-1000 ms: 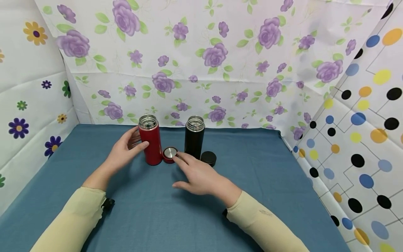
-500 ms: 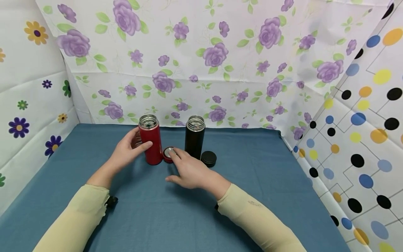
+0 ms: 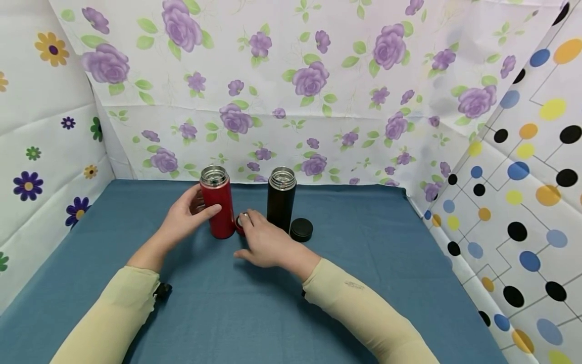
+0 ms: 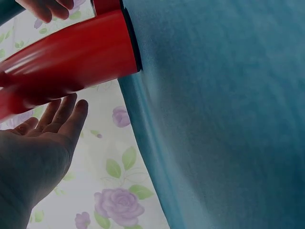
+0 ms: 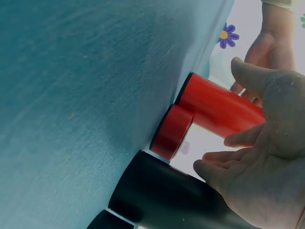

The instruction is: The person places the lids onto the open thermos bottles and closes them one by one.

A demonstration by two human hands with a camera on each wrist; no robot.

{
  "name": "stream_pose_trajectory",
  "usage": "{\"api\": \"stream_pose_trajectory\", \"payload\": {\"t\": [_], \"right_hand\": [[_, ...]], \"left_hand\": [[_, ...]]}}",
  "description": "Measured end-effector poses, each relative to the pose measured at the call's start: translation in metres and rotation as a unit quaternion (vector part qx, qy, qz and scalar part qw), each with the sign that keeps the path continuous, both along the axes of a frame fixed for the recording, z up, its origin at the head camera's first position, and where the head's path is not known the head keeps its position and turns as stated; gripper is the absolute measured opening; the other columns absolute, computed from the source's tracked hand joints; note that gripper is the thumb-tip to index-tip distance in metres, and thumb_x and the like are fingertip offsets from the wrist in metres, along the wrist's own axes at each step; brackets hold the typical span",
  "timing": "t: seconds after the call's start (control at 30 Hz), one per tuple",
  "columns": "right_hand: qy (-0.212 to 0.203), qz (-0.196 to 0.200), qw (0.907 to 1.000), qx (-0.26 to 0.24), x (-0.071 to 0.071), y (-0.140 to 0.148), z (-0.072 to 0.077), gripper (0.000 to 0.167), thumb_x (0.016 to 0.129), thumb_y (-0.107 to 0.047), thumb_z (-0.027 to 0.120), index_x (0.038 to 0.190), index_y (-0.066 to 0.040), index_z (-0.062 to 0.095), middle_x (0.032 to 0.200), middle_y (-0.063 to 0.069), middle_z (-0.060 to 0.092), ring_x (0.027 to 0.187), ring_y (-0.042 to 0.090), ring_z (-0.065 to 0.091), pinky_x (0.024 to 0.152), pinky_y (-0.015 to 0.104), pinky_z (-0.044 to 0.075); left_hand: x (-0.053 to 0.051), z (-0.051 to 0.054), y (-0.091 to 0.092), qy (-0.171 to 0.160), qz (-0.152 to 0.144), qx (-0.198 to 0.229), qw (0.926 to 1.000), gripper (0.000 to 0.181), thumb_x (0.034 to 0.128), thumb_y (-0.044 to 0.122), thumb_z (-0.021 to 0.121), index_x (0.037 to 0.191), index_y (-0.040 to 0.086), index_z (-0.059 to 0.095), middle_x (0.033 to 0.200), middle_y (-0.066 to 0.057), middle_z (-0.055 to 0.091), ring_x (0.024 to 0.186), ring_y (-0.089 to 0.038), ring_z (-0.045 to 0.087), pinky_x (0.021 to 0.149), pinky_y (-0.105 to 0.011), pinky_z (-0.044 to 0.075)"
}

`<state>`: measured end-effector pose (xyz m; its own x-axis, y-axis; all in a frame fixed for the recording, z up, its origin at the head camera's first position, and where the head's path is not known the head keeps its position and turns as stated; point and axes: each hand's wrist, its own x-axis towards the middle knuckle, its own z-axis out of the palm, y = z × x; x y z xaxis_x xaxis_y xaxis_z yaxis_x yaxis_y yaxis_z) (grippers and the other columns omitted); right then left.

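Note:
A red thermos bottle point(image 3: 221, 218) stands upright and uncapped on the blue cloth. My left hand point(image 3: 179, 220) holds its left side, thumb across the front and fingers behind. Just right of it lies the red lid point(image 5: 172, 132), its steel inner side up, partly covered by my right hand point(image 3: 269, 245) in the head view. The right fingers reach over this lid, spread and loosely bent; contact cannot be told. An uncapped black thermos bottle point(image 3: 280, 202) stands behind the right hand. Its black lid point(image 3: 301, 230) lies at its right.
Blue cloth point(image 3: 213, 318) covers the table. A purple-flowered curtain point(image 3: 318, 141) hangs along the back edge, close behind the bottles. More patterned cloth hangs at the left and right sides.
My right hand has moved left and slightly away from me, over the red lid. The left thumb has slid a little further across the red bottle. Both bottles stay put.

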<state>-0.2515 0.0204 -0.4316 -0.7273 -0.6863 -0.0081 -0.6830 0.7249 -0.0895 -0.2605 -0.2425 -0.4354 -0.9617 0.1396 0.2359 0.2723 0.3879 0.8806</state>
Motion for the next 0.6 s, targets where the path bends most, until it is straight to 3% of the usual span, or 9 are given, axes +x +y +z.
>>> {"api": "stream_pose_trajectory", "payload": {"t": [0.2, 0.6], "right_hand": [[-0.003, -0.022, 0.9996, 0.018, -0.004, -0.012, -0.004, 0.101, 0.106, -0.06, 0.069, 0.175, 0.0, 0.024, 0.179, 0.022, 0.03, 0.166, 0.035, 0.032, 0.133, 0.041, 0.033], [-0.001, -0.05, 0.9983, 0.029, -0.011, -0.026, -0.012, 0.086, 0.111, -0.052, 0.064, 0.173, -0.001, 0.032, 0.178, 0.021, 0.034, 0.164, 0.035, 0.035, 0.132, 0.04, 0.034]], "left_hand": [[-0.001, -0.001, 0.001, 0.004, -0.005, 0.007, 1.0, 0.078, 0.1086, 0.035, 0.076, 0.173, 0.015, 0.036, 0.162, -0.017, 0.055, 0.147, -0.041, 0.057, 0.12, -0.066, 0.047], [-0.002, 0.002, 0.003, -0.001, -0.005, 0.005, 1.0, 0.079, 0.1085, 0.038, 0.076, 0.173, 0.013, 0.036, 0.162, -0.018, 0.055, 0.146, -0.041, 0.057, 0.119, -0.065, 0.048]]}}
